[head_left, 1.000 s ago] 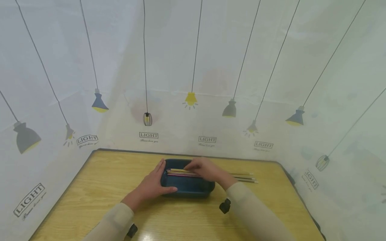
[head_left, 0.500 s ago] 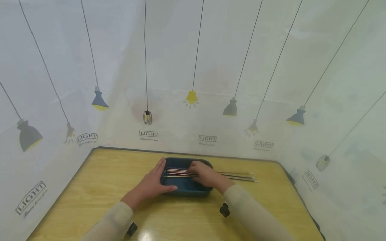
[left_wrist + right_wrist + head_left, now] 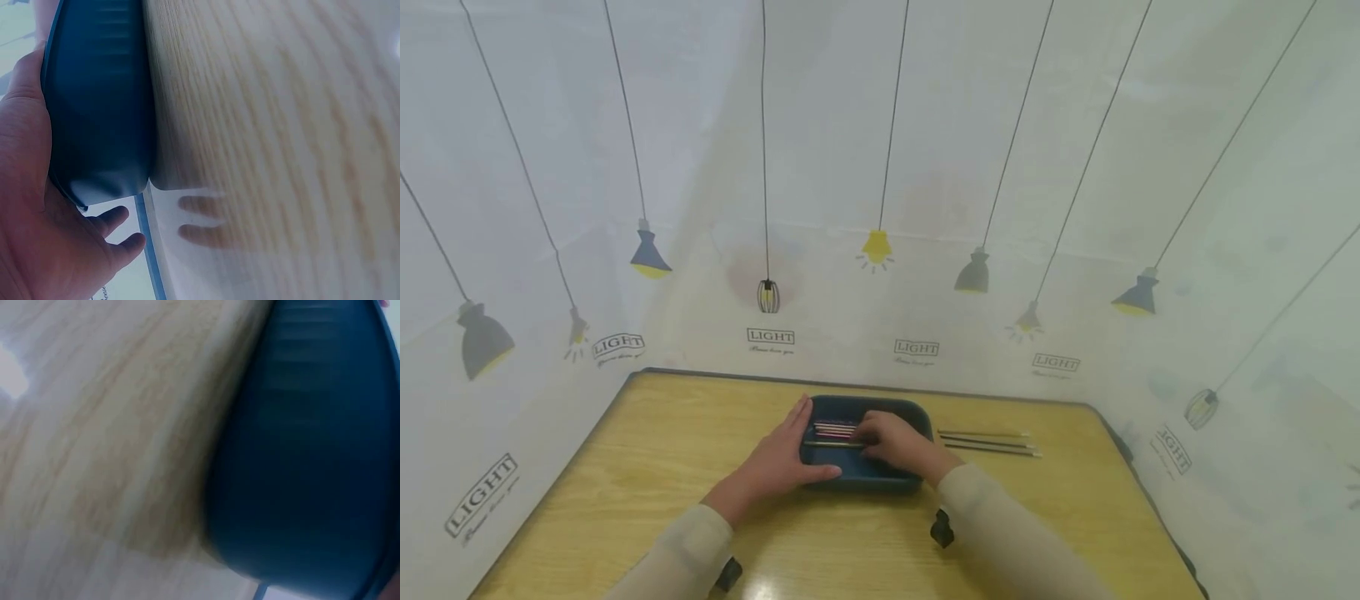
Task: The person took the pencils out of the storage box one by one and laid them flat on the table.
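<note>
A dark blue tray [image 3: 880, 483] stands on the table, its side filling much of both wrist views. Several thin, pencil-like sticks, pencils [image 3: 831, 428] by their look, lie side by side inside, with pink and pale stripes. A gold pencil [image 3: 827, 444] lies in front of them. My right hand [image 3: 895, 442] reaches into the tray, thumb and fingers bent at the gold pencil's right part, which they hide. My left hand [image 3: 775, 458] spans the tray's left end, thumb along the front rim, fingers stretched along the end. In the left wrist view, that hand [image 3: 44, 212] rests against the tray.
To the tray's right, three more pencils [image 3: 988, 444] with pale tips lie on the wooden table [image 3: 625, 467]. A wall sheet [image 3: 835, 167] printed with lamps rises behind the table's dark edge. The right wrist view is blurred.
My right hand has brought the gold pencil from above the others to the front of the row, then shifted slightly left. My left hand and the tray have hardly moved.
</note>
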`<state>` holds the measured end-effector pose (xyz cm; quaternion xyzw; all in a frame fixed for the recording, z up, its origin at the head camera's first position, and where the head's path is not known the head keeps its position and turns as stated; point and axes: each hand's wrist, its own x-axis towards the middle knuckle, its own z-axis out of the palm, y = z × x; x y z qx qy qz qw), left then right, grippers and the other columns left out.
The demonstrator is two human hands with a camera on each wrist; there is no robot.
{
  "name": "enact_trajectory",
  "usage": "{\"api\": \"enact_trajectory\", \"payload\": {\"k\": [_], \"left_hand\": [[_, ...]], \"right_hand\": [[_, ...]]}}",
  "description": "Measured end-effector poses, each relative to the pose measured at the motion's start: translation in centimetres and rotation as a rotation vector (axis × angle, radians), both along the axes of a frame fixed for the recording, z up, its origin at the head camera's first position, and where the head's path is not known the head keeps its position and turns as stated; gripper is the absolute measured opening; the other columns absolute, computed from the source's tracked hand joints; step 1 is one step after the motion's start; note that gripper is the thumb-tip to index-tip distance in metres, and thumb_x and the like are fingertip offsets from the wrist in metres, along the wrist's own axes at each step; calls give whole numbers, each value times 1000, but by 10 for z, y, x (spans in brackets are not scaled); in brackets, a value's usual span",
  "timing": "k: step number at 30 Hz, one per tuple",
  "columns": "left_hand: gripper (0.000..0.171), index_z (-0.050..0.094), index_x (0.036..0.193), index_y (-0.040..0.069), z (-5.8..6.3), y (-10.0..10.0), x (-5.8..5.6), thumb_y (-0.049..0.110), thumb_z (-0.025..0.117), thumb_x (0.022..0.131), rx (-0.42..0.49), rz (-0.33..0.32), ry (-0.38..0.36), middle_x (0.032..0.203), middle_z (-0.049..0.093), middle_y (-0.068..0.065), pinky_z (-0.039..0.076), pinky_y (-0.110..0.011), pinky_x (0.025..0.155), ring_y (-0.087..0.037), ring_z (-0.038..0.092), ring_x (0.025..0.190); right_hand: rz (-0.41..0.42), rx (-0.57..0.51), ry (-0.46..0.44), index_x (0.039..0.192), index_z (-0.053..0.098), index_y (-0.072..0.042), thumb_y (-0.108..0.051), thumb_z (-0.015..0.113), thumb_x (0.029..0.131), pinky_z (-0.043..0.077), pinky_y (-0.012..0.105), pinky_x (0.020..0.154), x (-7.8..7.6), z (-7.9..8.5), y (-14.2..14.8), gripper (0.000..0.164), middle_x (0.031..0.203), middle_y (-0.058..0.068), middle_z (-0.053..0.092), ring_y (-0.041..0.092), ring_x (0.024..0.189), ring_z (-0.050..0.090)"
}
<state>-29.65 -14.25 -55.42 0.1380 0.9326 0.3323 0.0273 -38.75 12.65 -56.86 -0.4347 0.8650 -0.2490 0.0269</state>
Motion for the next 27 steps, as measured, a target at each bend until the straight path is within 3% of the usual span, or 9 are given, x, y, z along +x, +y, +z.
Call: {"api": "enact_trajectory", "payload": {"k": [3, 7, 12, 16, 22, 27], "left_hand": [[134, 12, 178, 4, 0, 1, 0, 69, 86, 87, 1, 2, 0, 186, 5, -14, 31, -68, 127, -48, 27, 164], [133, 11, 178, 5, 1, 1, 1, 67, 87, 88, 8, 6, -3, 186, 5, -14, 31, -68, 127, -48, 27, 164], [133, 11, 178, 5, 1, 0, 1, 67, 87, 88, 11, 3, -6, 186, 5, -14, 31, -68, 127, -48, 27, 164], [133, 11, 178, 4, 0, 0, 0, 68, 86, 89, 2, 2, -6, 186, 5, -15, 31, -67, 127, -47, 26, 164], [132, 10, 178, 4, -2, 0, -2, 66, 86, 90, -2, 2, -11, 186, 4, -14, 32, -66, 127, -47, 26, 165], [131, 10, 178, 4, -2, 1, -1, 65, 86, 90, -3, 2, -9, 186, 3, -14, 32, -66, 127, -47, 26, 165]], "right_hand": [[-23, -17, -33, 113, 86, -13, -7, 90, 93, 60, 33, 92, -3, -7, -2, 22, 102, -8, 71, 7, 97, 67], [-33, -34, -12, 112, 87, -14, -8, 91, 91, 61, 34, 91, -12, -22, -5, 22, 101, -11, 71, 6, 95, 67], [-36, -57, -28, 112, 88, -14, -8, 92, 90, 61, 32, 89, -16, -27, -7, 23, 99, -14, 71, 2, 93, 66], [-54, -34, -86, 114, 88, -14, -8, 91, 92, 59, 27, 90, -7, -13, -10, 23, 100, -12, 73, 1, 94, 67], [-62, 38, -157, 116, 87, -9, -2, 86, 95, 59, 33, 93, 12, 17, -14, 23, 106, -3, 78, 9, 99, 70], [-73, 71, -142, 115, 88, -8, 0, 83, 97, 59, 37, 98, 17, 21, -14, 21, 110, 1, 81, 15, 105, 72]]}}
